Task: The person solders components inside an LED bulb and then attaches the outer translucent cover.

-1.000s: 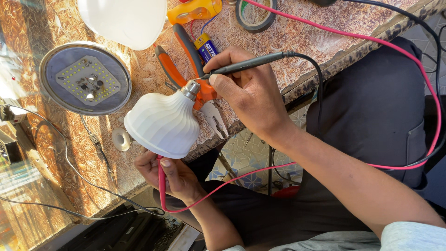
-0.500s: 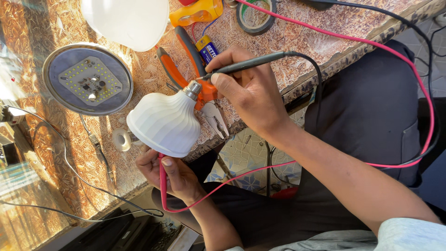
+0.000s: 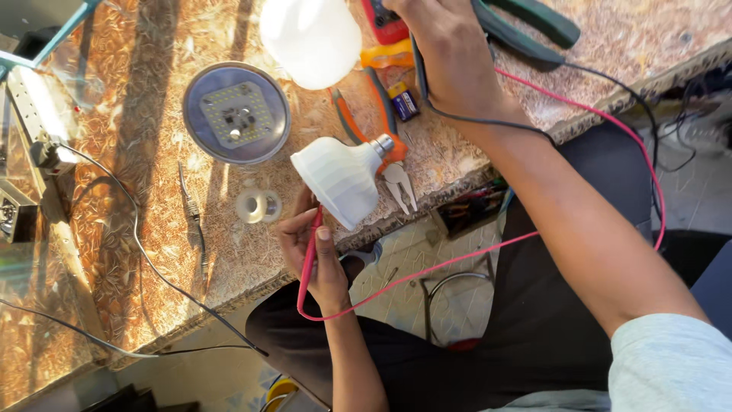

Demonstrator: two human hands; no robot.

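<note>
White bulb housing just above left hand pinching, seemingly, the red probe.

Small electrical repair workbench, informal workshop rather than a lab. Evidence: rough chipboard benchtop scattered with orange-handled pliers, green-handled cutters, a round LED board in its dish, a white bulb housing, a white diffuser dome, a solder spool, red test lead. Power strip with trailing wires on the bench edge. Tiled floor below, sunlit.
</note>
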